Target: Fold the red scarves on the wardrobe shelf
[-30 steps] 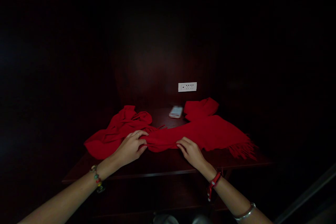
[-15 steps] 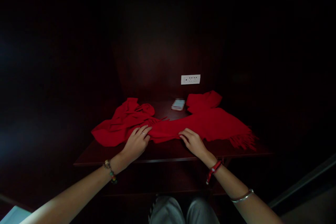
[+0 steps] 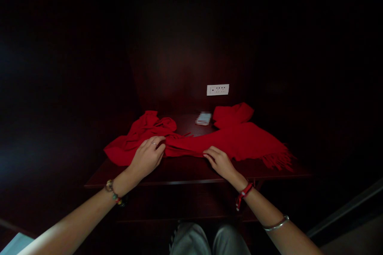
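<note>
A long red fringed cloth (image 3: 248, 141) lies on a dark wooden shelf (image 3: 185, 171), the right hand (image 3: 220, 162) pinching its near edge; whether the curled left hand (image 3: 146, 157) grips, I can't tell. Crumpled red fabric (image 3: 121, 152) crowds the left; behind sits a pale, blurred flat object (image 3: 204, 118).

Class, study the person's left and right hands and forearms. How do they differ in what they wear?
The left hand wears a ring; none shows on the right hand. The left wrist carries a beaded bracelet, the right wrist a red band. The right forearm also bears a silver bangle; the left forearm shows none. Both hands are at the red cloth, fingers bent.
</note>
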Demonstrator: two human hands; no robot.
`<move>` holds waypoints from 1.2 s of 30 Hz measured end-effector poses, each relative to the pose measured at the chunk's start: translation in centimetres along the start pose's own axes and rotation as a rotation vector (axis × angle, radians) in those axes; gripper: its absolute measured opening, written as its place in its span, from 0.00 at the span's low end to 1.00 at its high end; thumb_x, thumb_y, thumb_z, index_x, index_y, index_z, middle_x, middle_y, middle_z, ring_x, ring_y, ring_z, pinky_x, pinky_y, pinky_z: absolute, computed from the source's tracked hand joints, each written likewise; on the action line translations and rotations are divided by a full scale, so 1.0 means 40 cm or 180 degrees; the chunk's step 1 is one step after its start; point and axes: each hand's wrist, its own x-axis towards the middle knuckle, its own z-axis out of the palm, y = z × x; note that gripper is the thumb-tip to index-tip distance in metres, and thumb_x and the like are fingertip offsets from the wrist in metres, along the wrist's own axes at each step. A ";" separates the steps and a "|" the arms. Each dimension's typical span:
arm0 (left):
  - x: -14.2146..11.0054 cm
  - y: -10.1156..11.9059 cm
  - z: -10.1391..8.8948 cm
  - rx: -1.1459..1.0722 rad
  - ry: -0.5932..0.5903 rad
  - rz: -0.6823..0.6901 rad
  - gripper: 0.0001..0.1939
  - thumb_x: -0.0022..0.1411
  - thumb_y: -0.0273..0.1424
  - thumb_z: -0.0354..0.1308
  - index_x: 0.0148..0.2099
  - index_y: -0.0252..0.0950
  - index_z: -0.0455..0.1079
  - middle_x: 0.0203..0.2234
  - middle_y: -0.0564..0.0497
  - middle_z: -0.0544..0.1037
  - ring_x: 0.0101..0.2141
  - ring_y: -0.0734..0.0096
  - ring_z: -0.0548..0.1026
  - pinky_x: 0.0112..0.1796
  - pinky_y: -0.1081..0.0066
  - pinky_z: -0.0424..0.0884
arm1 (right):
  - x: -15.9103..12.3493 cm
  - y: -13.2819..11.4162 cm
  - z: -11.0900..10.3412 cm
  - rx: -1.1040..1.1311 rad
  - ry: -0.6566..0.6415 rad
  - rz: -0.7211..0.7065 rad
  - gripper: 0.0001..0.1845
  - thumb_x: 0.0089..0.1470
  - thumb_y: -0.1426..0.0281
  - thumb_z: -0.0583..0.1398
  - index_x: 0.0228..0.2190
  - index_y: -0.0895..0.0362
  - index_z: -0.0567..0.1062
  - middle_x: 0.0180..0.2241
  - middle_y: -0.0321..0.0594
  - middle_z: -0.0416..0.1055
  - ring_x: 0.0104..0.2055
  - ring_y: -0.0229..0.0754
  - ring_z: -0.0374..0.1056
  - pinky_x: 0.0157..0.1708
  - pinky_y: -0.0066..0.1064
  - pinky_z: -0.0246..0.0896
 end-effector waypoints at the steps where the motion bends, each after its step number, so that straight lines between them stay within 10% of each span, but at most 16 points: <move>1: 0.000 0.007 -0.001 -0.0142 0.0045 -0.0101 0.10 0.59 0.24 0.44 0.37 0.31 0.66 0.42 0.41 0.68 0.42 0.61 0.67 0.40 0.62 0.65 | -0.001 -0.001 -0.001 0.0034 -0.0002 -0.0023 0.11 0.56 0.71 0.50 0.32 0.57 0.72 0.28 0.41 0.68 0.31 0.39 0.64 0.33 0.29 0.61; 9: -0.062 0.029 0.076 -0.0659 -0.0390 -0.0578 0.07 0.55 0.22 0.47 0.38 0.31 0.63 0.39 0.42 0.65 0.38 0.62 0.66 0.39 0.63 0.66 | -0.003 -0.001 -0.004 0.0091 0.0060 -0.0044 0.10 0.55 0.72 0.51 0.34 0.57 0.71 0.30 0.41 0.68 0.33 0.39 0.65 0.34 0.29 0.61; 23: -0.046 0.041 0.069 -0.1638 0.0912 -0.1448 0.07 0.61 0.29 0.42 0.33 0.36 0.59 0.29 0.50 0.66 0.32 0.70 0.67 0.35 0.71 0.64 | 0.001 0.014 0.000 -0.0210 0.0537 0.0364 0.12 0.56 0.69 0.49 0.32 0.57 0.72 0.29 0.42 0.69 0.32 0.42 0.65 0.34 0.31 0.60; 28: -0.020 -0.003 0.045 -0.2102 0.0213 -0.1354 0.10 0.63 0.34 0.38 0.34 0.36 0.57 0.23 0.56 0.65 0.25 0.76 0.66 0.29 0.76 0.62 | 0.001 0.015 0.001 -0.0247 0.0619 0.0392 0.12 0.56 0.69 0.48 0.32 0.58 0.71 0.29 0.42 0.68 0.32 0.42 0.65 0.34 0.31 0.60; 36: -0.096 -0.073 0.020 -0.1084 -0.1328 0.0191 0.12 0.56 0.36 0.53 0.42 0.38 0.63 0.31 0.51 0.73 0.30 0.70 0.71 0.32 0.73 0.64 | -0.003 0.013 -0.004 -0.0182 0.0550 0.0283 0.12 0.56 0.70 0.48 0.33 0.56 0.71 0.29 0.42 0.68 0.32 0.42 0.65 0.33 0.32 0.60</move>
